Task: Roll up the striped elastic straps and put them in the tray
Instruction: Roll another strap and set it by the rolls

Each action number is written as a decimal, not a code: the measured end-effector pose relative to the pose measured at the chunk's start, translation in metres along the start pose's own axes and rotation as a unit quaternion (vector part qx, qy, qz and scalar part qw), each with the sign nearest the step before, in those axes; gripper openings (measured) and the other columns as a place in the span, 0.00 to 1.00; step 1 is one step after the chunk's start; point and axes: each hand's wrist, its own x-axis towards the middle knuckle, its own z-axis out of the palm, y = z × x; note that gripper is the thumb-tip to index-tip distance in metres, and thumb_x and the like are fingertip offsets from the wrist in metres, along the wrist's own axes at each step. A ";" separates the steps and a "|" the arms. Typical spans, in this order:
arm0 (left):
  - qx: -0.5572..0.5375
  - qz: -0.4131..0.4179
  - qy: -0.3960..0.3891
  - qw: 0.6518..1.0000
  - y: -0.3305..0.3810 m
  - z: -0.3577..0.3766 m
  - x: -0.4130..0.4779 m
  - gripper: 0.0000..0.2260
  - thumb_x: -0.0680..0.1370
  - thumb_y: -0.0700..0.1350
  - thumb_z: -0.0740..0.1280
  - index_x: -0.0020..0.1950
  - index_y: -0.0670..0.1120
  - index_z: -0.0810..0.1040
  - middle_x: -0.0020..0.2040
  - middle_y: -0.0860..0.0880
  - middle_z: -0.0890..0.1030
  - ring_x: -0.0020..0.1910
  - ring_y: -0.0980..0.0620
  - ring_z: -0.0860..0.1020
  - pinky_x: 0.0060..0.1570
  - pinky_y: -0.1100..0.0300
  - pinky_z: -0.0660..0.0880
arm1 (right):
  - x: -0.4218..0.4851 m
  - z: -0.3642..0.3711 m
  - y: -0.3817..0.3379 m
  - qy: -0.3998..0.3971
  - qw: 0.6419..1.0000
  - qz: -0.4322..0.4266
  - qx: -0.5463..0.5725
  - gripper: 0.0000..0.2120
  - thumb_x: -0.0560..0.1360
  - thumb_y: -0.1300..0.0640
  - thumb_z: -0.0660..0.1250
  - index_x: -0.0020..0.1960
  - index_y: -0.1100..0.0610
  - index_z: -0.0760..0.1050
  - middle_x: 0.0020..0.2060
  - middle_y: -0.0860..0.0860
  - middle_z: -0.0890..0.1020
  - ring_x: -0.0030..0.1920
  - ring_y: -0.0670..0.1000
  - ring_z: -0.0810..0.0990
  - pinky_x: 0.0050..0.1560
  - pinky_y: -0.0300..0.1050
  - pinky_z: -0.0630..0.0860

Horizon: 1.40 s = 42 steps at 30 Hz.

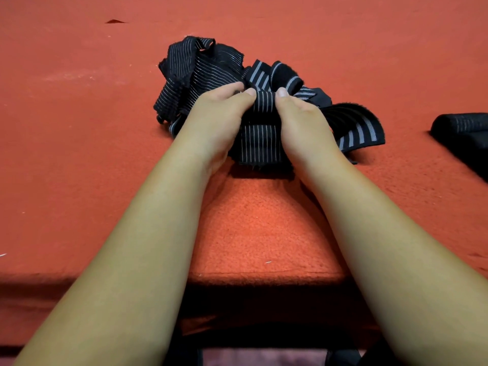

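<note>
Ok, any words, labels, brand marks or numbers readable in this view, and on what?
None. The pile of striped straps and the strap gripped by left hand and right hand show only pale stripes, no label. The dark roll at the right edge and the red cloth bear no print.

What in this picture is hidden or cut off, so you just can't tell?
Head view only:
- Fingers of the left hand and right hand: mostly hidden behind the striped strap they pinch.
- Pile of straps: tangled, count unclear.
- Dark roll: cut off by the right edge.
- Tray: not in view.
</note>
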 end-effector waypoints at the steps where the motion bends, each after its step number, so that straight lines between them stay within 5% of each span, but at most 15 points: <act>1: 0.026 0.006 -0.008 1.000 -0.002 0.001 0.001 0.08 0.82 0.46 0.71 0.50 0.56 0.90 0.55 0.52 0.90 0.58 0.52 0.87 0.66 0.48 0.81 | 0.001 0.000 0.001 -0.002 1.000 0.002 0.010 0.20 0.89 0.45 0.57 0.56 0.52 0.86 0.51 0.45 0.89 0.57 0.46 0.86 0.63 0.46 0.79; 2: 0.053 0.012 -0.016 0.998 -0.002 0.002 0.002 0.07 0.81 0.51 0.71 0.54 0.58 0.89 0.59 0.54 0.89 0.62 0.53 0.85 0.70 0.47 0.78 | 0.001 -0.001 0.001 -0.002 1.000 0.004 0.015 0.19 0.89 0.46 0.57 0.55 0.52 0.85 0.51 0.44 0.88 0.57 0.46 0.85 0.65 0.48 0.79; 5: 0.116 0.020 -0.013 0.993 -0.008 0.003 0.009 0.36 0.74 0.65 0.69 0.81 0.54 0.73 0.74 0.57 0.80 0.74 0.57 0.77 0.77 0.48 0.71 | 0.000 -0.003 0.000 -0.001 1.000 0.003 0.017 0.17 0.89 0.48 0.57 0.49 0.45 0.82 0.49 0.39 0.85 0.57 0.40 0.83 0.65 0.44 0.76; 8: 0.112 0.019 -0.014 0.993 -0.010 0.004 0.011 0.42 0.73 0.67 0.68 0.85 0.53 0.66 0.79 0.57 0.74 0.77 0.58 0.73 0.80 0.50 0.67 | -0.001 -0.003 -0.001 -0.005 0.999 0.008 0.039 0.17 0.89 0.47 0.57 0.48 0.44 0.81 0.50 0.37 0.85 0.60 0.41 0.83 0.70 0.47 0.76; 13: 0.031 0.003 -0.004 1.000 -0.010 -0.002 0.011 0.38 0.73 0.57 0.74 0.82 0.49 0.71 0.76 0.54 0.79 0.73 0.57 0.78 0.78 0.50 0.70 | 0.000 -0.002 -0.002 0.003 1.000 0.025 0.011 0.24 0.87 0.36 0.54 0.60 0.46 0.85 0.56 0.42 0.87 0.61 0.45 0.84 0.71 0.54 0.76; 16: 0.003 -0.018 -0.005 1.000 -0.005 -0.003 0.011 0.31 0.75 0.50 0.74 0.78 0.48 0.77 0.70 0.51 0.84 0.67 0.53 0.83 0.74 0.49 0.75 | 0.001 0.000 0.000 0.020 0.999 0.009 0.037 0.19 0.86 0.41 0.57 0.57 0.47 0.85 0.52 0.42 0.88 0.59 0.46 0.85 0.70 0.56 0.77; 18: -0.001 -0.026 -0.009 1.000 -0.003 -0.002 0.008 0.21 0.78 0.52 0.73 0.69 0.46 0.84 0.63 0.46 0.87 0.62 0.47 0.86 0.70 0.44 0.79 | 0.003 0.002 0.002 0.033 0.997 -0.004 0.068 0.15 0.86 0.46 0.60 0.59 0.45 0.85 0.55 0.38 0.87 0.62 0.43 0.83 0.73 0.54 0.75; 21: -0.029 -0.039 0.007 0.999 -0.002 0.000 0.002 0.12 0.85 0.50 0.69 0.53 0.42 0.87 0.52 0.40 0.89 0.53 0.41 0.89 0.62 0.43 0.84 | 0.006 0.004 0.002 0.043 0.995 -0.007 0.092 0.21 0.82 0.48 0.62 0.72 0.48 0.81 0.64 0.43 0.85 0.66 0.44 0.82 0.73 0.54 0.75; 23: -0.051 -0.041 0.008 0.998 -0.001 0.000 -0.002 0.12 0.85 0.47 0.69 0.54 0.38 0.86 0.51 0.37 0.89 0.51 0.40 0.89 0.56 0.45 0.86 | 0.009 0.004 0.005 0.046 0.993 -0.004 0.111 0.23 0.78 0.49 0.63 0.71 0.48 0.81 0.61 0.46 0.86 0.60 0.47 0.85 0.67 0.55 0.80; 26: -0.066 -0.029 0.005 0.997 0.005 0.001 -0.007 0.12 0.85 0.39 0.68 0.57 0.29 0.84 0.52 0.32 0.87 0.44 0.38 0.88 0.43 0.49 0.86 | 0.010 0.002 0.005 0.036 0.990 0.004 0.134 0.17 0.80 0.53 0.62 0.65 0.48 0.83 0.47 0.47 0.88 0.43 0.51 0.86 0.45 0.54 0.80; 30: -0.076 0.006 -0.008 0.997 0.009 0.003 -0.011 0.10 0.81 0.29 0.63 0.48 0.34 0.84 0.40 0.40 0.85 0.39 0.44 0.86 0.39 0.55 0.83 | 0.010 0.001 0.005 0.024 0.992 0.004 0.122 0.16 0.80 0.41 0.64 0.48 0.50 0.84 0.38 0.49 0.85 0.39 0.54 0.83 0.43 0.57 0.77; 36: -0.069 -0.015 0.008 0.997 0.011 0.003 -0.007 0.13 0.80 0.32 0.64 0.62 0.36 0.83 0.50 0.41 0.86 0.48 0.46 0.86 0.51 0.51 0.86 | 0.009 0.000 0.004 0.028 0.983 0.002 0.182 0.10 0.77 0.53 0.64 0.51 0.54 0.82 0.38 0.50 0.83 0.38 0.52 0.81 0.38 0.51 0.77; 42: -0.023 -0.064 -0.027 0.997 0.020 0.006 -0.012 0.10 0.84 0.50 0.70 0.57 0.44 0.86 0.46 0.46 0.88 0.43 0.49 0.87 0.45 0.56 0.84 | 0.006 -0.005 -0.002 0.057 0.973 0.021 0.221 0.18 0.68 0.57 0.60 0.53 0.51 0.83 0.44 0.53 0.85 0.52 0.64 0.87 0.54 0.69 0.84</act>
